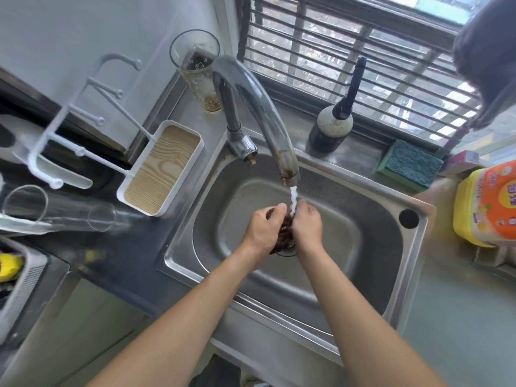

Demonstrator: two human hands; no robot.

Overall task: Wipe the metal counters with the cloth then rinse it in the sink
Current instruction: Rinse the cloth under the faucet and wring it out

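Daylight is pouring in through the barred window (349, 51) at the upper right, leaving the glass washed out and pale. It is glinting off the curved tap (259, 107) and streaking bright along the rim of the steel sink (363, 308). The arms are throwing only soft shadows into the basin. The wide lens is bending the straight lines toward the edges, and the clear glass (55, 209) at far left is smearing into blur.

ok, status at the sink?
Both hands, left and right, shut on dark brown cloth. Cloth under running tap stream, over steel sink drain. Nothing obstructing.
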